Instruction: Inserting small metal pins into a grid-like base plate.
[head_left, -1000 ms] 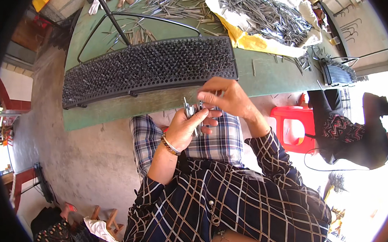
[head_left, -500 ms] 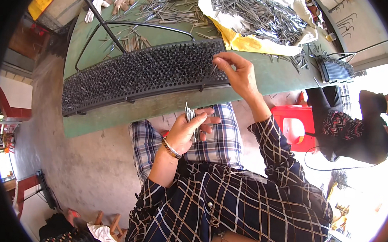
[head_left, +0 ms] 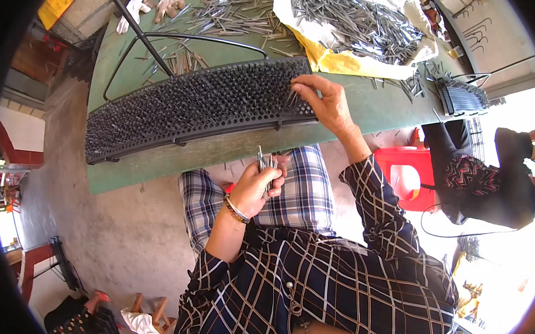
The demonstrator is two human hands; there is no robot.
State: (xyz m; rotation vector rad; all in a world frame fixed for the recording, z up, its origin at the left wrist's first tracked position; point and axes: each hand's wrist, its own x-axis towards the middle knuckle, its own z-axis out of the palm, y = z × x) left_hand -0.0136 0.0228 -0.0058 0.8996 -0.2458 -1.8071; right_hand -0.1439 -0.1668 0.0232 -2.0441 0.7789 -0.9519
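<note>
A long black perforated rack (head_left: 192, 102) lies along the near edge of the green table (head_left: 367, 103), many of its holes filled with thin upright metal rods. At its right end my right hand (head_left: 326, 103) has thumb and forefinger pinched together on a thin metal rod (head_left: 294, 97), its tip down among the holes. My left hand (head_left: 259, 185), over my lap in front of the table, is closed around a small bundle of metal rods (head_left: 266, 163) whose ends stick out above the fingers.
A white and yellow sack (head_left: 345, 63) full of loose rods (head_left: 359, 26) lies on the table's far right side. Loose rods (head_left: 233, 14) and work gloves (head_left: 167, 4) lie at the back. Another rack (head_left: 462, 95), a red stool (head_left: 406, 174) and a seated person (head_left: 491, 172) are on the right.
The fingers of my left hand have curled in around the rod bundle. My right hand has shifted slightly left and down at the rack's right end.
</note>
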